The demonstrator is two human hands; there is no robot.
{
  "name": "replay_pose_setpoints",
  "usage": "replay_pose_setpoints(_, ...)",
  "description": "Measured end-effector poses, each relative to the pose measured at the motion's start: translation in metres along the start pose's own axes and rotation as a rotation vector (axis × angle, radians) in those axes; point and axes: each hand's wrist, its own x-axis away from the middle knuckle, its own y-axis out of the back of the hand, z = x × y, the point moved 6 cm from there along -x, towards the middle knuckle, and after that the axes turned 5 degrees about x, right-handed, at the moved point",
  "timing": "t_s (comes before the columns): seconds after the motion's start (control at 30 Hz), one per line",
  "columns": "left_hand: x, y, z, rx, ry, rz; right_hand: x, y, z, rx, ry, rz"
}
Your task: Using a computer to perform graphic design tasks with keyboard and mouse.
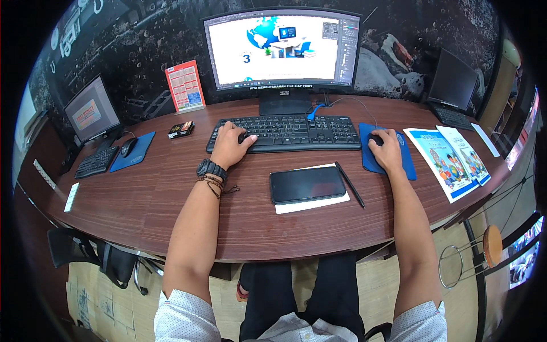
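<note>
My left hand (231, 145) rests on the left end of a black keyboard (307, 135), fingers apart over the keys and the thumb near the lower rows. A dark patch shows between thumb and forefinger; whether it is keys or a small object I cannot tell. A dark watch (211, 169) and bead bracelets circle that wrist. My right hand (386, 149) is curved over a black computer mouse (376, 139) on a blue mouse pad (405, 162). Behind the keyboard, a monitor (282, 48) displays a design with a globe and a desk.
Between my forearms lie a phone (307, 184) on white paper and a black pen (350, 185). Colourful printed sheets (444, 159) are at right. A small box (181, 130), a desk calendar (186, 85) and another monitor (91, 108) stand left. A stool (492, 245) is beyond the desk edge.
</note>
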Motion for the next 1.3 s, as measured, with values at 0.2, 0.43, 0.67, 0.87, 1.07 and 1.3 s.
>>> replay_pose_setpoints(0.2, -0.0002, -0.0004, 0.0004, 0.007, -0.001, 0.011, 0.0018, 0.0019, 0.0040, 0.022, -0.015, 0.010)
replay_pose_setpoints(0.43, -0.0006, -0.0006, -0.0001, 0.002, -0.011, -0.007, 0.0006, 0.0010, 0.0011, 0.043, -0.005, 0.014)
replay_pose_setpoints(0.67, -0.0005, -0.0010, 0.0023, 0.012, -0.030, -0.023, -0.0010, -0.0034, -0.0027, 0.004, 0.024, -0.012)
replay_pose_setpoints(0.87, -0.0002, -0.0005, 0.0016, 0.028, -0.009, -0.013, 0.0009, -0.0019, 0.0038, 0.006, 0.022, 0.012)
replay_pose_setpoints(1.07, 0.0002, 0.0002, -0.0006, 0.015, -0.006, -0.002, -0.0001, -0.0020, -0.0017, 0.022, 0.004, -0.013)
replay_pose_setpoints(1.3, -0.0002, -0.0001, -0.0007, 0.006, -0.016, -0.003, 0.0001, -0.0014, -0.0010, -0.003, 0.015, -0.006)
